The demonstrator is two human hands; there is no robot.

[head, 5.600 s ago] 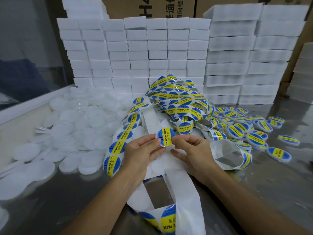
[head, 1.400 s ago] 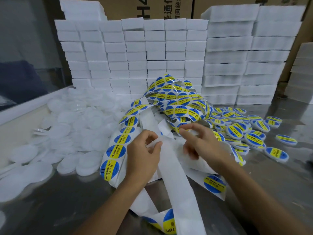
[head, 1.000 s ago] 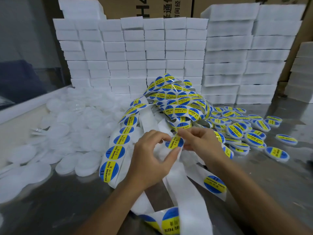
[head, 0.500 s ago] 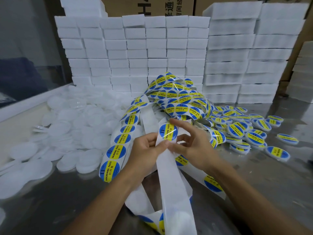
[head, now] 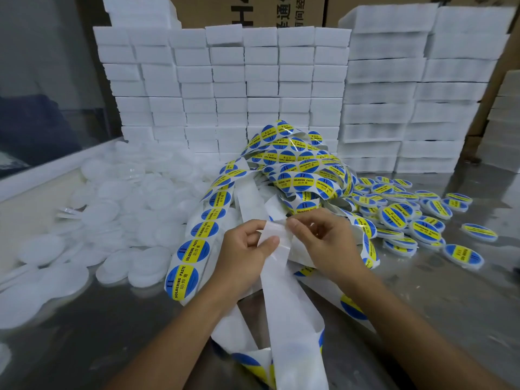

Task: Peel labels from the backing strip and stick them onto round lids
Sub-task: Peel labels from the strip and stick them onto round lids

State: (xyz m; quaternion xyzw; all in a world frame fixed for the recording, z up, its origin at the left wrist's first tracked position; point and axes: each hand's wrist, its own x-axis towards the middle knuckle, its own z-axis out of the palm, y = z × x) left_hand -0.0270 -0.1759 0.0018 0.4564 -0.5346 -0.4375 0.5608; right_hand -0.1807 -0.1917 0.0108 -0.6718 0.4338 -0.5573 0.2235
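Left hand (head: 247, 249) pinches the white backing strip (head: 284, 282); right hand (head: 323, 237) pinches its upper edge, fingers curled. Bend the strip sharply so a label's rim lifts; bare lids (head: 118, 220) lie left.

Hands at the middle of the table, lids on either side, boxes behind.

The left hand (head: 247, 254) and right hand (head: 323, 243) meet on the backing strip (head: 284, 299), which runs toward the near edge of the table (head: 450, 319). Behind them lies the tangled label strip heap (head: 298, 170). Bare lids (head: 118, 215) lie to the left, labelled lids (head: 416, 218) to the right. Stacked boxes (head: 253, 88) stand along the back, in front of cardboard cartons (head: 267, 12).
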